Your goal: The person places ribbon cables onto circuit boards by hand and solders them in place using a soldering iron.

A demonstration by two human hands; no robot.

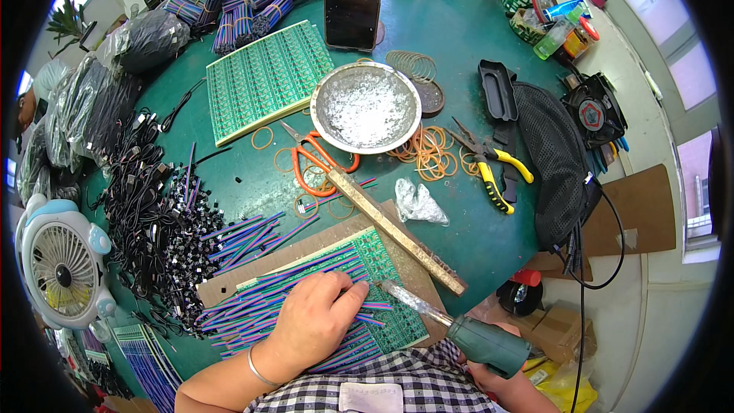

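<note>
Below the middle of the head view lies a green circuit board panel (394,283), partly covered by rows of blue, pink and black ribbon wires (260,302). My left hand (317,313), with a bracelet at the wrist, rests over these wires. Its thumb and forefinger are pinched together at a wire end, mostly hidden under the fingers. My right hand (489,378) grips the green handle of a soldering iron (485,343) from below. The iron's metal barrel slants up and left, its tip at the board just beside my left fingertips.
Beyond the board stand a metal bowl with a long bar handle (367,107), orange scissors (321,157), rubber bands (424,153) and yellow-black pliers (485,164). A propped phone (354,0) and stacked panels (267,76) are farther back. Heaped black cables (145,206) and a fan (63,268) lie left.
</note>
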